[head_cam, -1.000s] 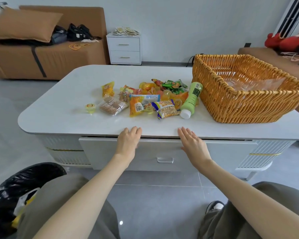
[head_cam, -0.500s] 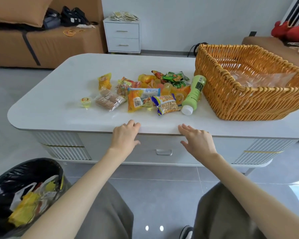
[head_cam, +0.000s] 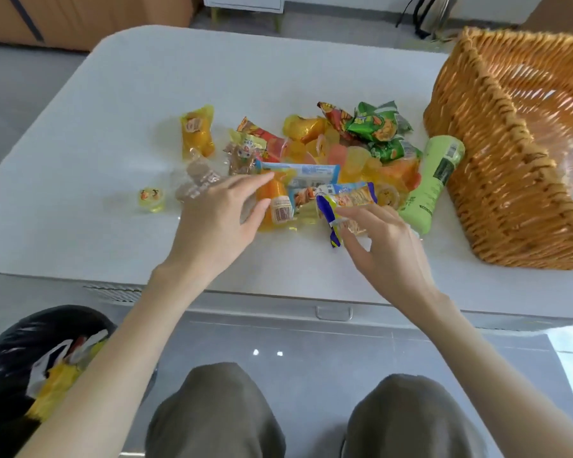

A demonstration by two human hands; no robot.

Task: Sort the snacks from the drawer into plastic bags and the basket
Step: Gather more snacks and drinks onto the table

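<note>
A heap of snacks lies on the white table (head_cam: 278, 77): jelly cups, green packets (head_cam: 377, 123), a yellow packet (head_cam: 197, 133), a clear cracker packet (head_cam: 199, 180) and an orange packet (head_cam: 275, 206). My left hand (head_cam: 212, 223) hovers over the orange packet with fingers spread, holding nothing. My right hand (head_cam: 387, 246) pinches the near edge of a blue and yellow snack packet (head_cam: 348, 198) between thumb and forefinger. The wicker basket (head_cam: 497, 104) stands at the right with clear plastic inside. The drawer (head_cam: 333, 314) under the table edge is closed.
A green bottle (head_cam: 434, 180) lies on its side between the heap and the basket. A single jelly cup (head_cam: 151, 198) sits apart at the left. A black bin bag (head_cam: 20, 358) with wrappers stands on the floor by my left knee.
Both hands left the table's front edge and moved forward onto the snack heap. The right hand took hold of the blue and yellow packet. The view tilted down and closer.
</note>
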